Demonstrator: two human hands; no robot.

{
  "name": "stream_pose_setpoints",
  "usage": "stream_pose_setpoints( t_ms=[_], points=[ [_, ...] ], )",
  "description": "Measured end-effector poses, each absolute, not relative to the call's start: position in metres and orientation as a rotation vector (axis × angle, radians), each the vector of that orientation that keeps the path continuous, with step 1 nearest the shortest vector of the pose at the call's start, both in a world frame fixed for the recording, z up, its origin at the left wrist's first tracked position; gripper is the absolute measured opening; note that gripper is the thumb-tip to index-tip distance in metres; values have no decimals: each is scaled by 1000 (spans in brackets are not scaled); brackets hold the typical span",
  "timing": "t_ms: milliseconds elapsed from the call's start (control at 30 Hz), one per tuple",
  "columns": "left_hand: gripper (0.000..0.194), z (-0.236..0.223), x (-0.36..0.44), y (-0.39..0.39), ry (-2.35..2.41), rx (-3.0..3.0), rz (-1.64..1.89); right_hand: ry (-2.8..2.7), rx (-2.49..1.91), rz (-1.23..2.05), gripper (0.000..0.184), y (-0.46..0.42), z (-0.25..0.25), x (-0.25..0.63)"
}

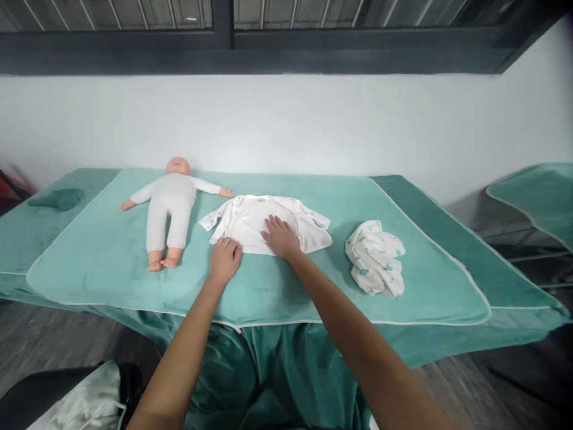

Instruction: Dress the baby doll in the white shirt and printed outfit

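Observation:
A small white baby top [259, 224] with a printed trim lies spread out on a teal towel [111, 263]. My right hand [281, 236] rests flat on its middle, fingers stretched out. At the top's lower left corner my left hand [224, 259] sits with its fingers curled over the hem; whether it grips the cloth I cannot make out. A baby doll [169, 209] in a white bodysuit lies on its back to the left, arms out. A crumpled white printed garment [376, 258] sits to the right.
The towel covers a table draped in darker green cloth [286, 370], standing against a white wall [313, 125]. A folded dark green cloth [57, 198] lies at the far left. Another teal-covered surface [537, 197] shows at the right edge. Pale fabric [85, 406] lies at the bottom left.

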State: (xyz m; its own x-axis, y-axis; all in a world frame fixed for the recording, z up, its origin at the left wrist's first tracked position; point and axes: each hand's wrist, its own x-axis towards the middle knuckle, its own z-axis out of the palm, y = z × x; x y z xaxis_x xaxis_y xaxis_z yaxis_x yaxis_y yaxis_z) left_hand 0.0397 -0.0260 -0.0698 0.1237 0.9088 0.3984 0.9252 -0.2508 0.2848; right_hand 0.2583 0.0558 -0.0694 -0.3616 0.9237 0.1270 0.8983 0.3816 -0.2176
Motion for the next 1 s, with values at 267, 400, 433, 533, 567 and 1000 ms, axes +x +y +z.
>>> stream_pose_setpoints(
  t_ms=[267,400,433,533,567,1000],
  points=[
    [34,-75,37,-33,-1965,-2204,-772,-2223,-1403,98,38,-40,-75,283],
    [33,-77,35,-32,-1944,-2200,-788,-2195,-1467,-10,31,-52,-75,310],
    [32,-77,34,-32,-1934,-2204,-792,-2203,-1485,-50,31,-50,-74,316],
    [29,-77,33,-32,-1912,-2216,-802,-2251,-1505,-117,30,-37,-72,333],
    [29,-77,33,-32,-1909,-2217,-806,-2272,-1494,-113,30,-33,-71,337],
    [33,-82,34,-28,-1941,-2118,-864,-1640,-1643,187,23,21,-70,382]
  ],
)
